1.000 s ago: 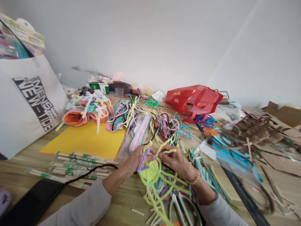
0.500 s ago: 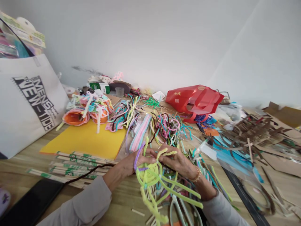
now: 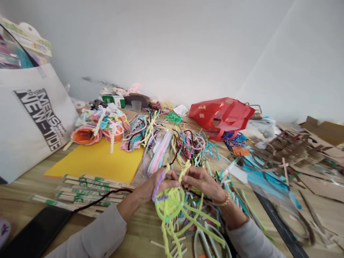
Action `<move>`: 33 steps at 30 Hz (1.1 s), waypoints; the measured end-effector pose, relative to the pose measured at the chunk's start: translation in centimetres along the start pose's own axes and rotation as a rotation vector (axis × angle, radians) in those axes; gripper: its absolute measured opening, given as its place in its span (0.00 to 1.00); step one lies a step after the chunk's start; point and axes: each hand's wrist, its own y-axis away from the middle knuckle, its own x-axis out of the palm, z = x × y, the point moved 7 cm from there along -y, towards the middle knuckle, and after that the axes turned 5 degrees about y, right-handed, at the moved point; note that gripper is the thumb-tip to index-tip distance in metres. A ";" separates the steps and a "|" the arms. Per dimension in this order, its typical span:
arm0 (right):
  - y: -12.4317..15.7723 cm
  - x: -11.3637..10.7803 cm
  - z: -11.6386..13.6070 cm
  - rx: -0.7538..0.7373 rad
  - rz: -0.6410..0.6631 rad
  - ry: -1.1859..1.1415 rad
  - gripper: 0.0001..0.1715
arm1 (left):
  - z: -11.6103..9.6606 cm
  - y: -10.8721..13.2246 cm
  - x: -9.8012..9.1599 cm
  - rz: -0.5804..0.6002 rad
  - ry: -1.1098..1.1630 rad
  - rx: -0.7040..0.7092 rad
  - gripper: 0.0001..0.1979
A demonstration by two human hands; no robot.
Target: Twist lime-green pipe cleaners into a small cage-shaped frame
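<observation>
My left hand (image 3: 162, 182) and my right hand (image 3: 200, 180) hold a flat coil of yellow-green pipe cleaner (image 3: 169, 205) between them above the table, with long loose strands hanging down from it. The fingers of both hands pinch the top of the coil. A purple pipe cleaner (image 3: 157, 187) runs up past my left thumb. A dark brown pipe cleaner (image 3: 103, 196) trails left from my left hand across the chopsticks. Below the coil lie scissors with pale green handles (image 3: 208, 240), partly hidden by the strands.
Loose pipe cleaners (image 3: 188, 147) lie heaped beyond my hands. To the left are a yellow card (image 3: 96, 161), wrapped chopsticks (image 3: 88, 190), a black phone (image 3: 37, 229) and a canvas bag (image 3: 32, 122). A red bag (image 3: 221, 114) and cardboard scraps (image 3: 292, 150) lie farther right.
The yellow-green coil has shifted slightly lower and left, and its loose strands have swung. My hands have stayed close together at its top edge.
</observation>
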 end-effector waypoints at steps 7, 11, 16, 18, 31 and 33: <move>0.5 -0.4 0.4 0.060 -0.206 0.284 0.15 | -1.3 -0.1 -0.5 -0.140 -0.241 0.095 0.13; 0.8 -0.1 0.7 0.147 -0.250 0.308 0.15 | -2.1 0.3 -0.4 -0.212 -0.379 0.181 0.11; 1.1 0.1 0.9 0.162 -0.308 0.423 0.18 | -2.1 0.5 -0.1 -0.239 -0.433 0.204 0.13; 1.2 0.0 1.2 0.151 -0.336 0.496 0.20 | -2.1 0.6 0.1 -0.252 -0.449 0.206 0.14; 1.1 0.1 0.6 0.078 -0.396 0.491 0.14 | -2.5 1.0 0.4 -0.297 -0.501 0.186 0.12; 0.9 0.1 0.2 0.096 -0.357 0.395 0.13 | -2.5 0.9 0.4 -0.293 -0.501 0.174 0.11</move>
